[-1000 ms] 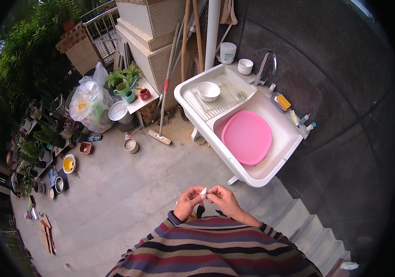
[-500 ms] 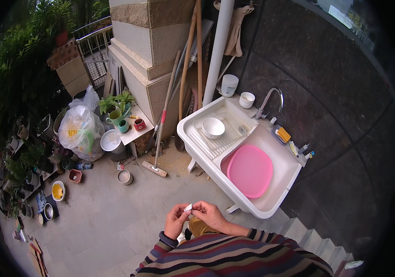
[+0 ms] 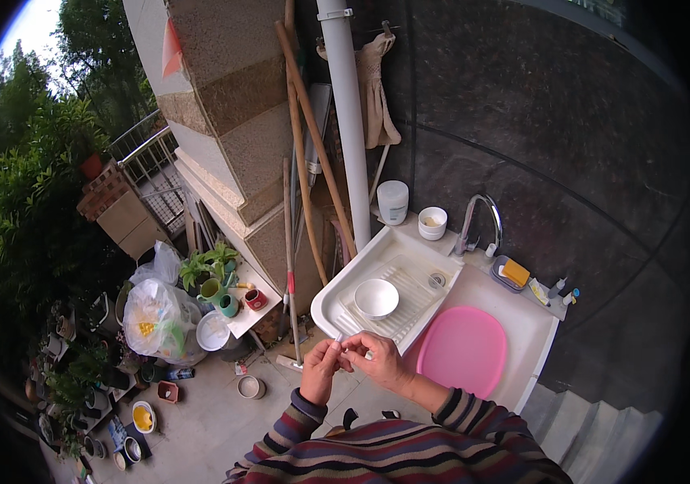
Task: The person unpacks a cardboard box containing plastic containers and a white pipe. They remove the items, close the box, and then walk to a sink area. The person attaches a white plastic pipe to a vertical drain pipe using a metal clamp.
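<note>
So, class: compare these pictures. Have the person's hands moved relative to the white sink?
Yes. The left hand and right hand, pinching a small white thing, now sit against the near edge of the white sink; earlier they were well short of it.

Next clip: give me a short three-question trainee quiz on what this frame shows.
1. True or false: both hands pinch one small white object.
2. What stands in the sink's ribbed draining side? A) white bowl B) green mug C) yellow sponge
3. What colour is the basin in the sink's other side?

Key:
1. True: left hand and right hand meet on the small white object.
2. A, the white bowl in the sink.
3. Pink, the basin.
</note>
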`<control>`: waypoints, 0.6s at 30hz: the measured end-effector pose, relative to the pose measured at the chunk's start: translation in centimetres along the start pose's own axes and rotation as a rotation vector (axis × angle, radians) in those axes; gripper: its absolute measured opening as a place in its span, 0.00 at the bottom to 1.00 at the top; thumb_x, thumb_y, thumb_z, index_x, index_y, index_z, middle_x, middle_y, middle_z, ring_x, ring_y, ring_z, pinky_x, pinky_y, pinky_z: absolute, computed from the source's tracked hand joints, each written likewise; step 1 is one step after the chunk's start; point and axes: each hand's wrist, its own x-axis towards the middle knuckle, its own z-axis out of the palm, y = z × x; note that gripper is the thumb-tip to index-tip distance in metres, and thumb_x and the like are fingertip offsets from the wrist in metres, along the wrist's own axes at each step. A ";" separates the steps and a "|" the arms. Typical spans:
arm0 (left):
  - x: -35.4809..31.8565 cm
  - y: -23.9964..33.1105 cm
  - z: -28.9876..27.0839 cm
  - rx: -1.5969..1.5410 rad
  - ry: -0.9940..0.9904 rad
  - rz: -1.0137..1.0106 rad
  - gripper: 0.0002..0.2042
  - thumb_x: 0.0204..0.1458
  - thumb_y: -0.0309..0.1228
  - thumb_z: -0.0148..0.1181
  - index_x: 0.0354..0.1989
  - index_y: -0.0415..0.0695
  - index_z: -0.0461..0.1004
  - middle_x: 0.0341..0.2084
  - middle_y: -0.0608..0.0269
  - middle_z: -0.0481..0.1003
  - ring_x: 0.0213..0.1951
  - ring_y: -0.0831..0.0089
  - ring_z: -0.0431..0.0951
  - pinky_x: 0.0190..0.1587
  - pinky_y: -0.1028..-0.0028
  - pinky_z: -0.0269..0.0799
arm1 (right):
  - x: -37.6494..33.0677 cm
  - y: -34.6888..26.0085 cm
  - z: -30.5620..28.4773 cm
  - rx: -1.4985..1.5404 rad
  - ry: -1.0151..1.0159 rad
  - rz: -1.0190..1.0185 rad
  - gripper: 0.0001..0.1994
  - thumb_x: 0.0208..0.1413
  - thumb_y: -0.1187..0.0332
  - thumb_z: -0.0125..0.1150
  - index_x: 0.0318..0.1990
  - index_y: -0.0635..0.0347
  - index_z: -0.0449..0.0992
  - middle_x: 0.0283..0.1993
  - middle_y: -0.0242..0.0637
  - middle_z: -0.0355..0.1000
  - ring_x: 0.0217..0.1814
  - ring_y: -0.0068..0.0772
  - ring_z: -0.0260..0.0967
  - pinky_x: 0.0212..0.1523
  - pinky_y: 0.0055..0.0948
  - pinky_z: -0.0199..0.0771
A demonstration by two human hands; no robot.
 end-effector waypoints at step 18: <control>25.0 10.8 -0.6 -0.189 -0.464 0.101 0.10 0.62 0.29 0.57 0.48 0.38 0.74 0.38 0.63 0.78 0.31 0.79 0.74 0.38 0.76 0.74 | 21.9 0.3 -2.6 -0.123 0.370 -0.008 0.06 0.60 0.71 0.60 0.39 0.65 0.76 0.28 0.36 0.76 0.29 0.25 0.75 0.32 0.25 0.74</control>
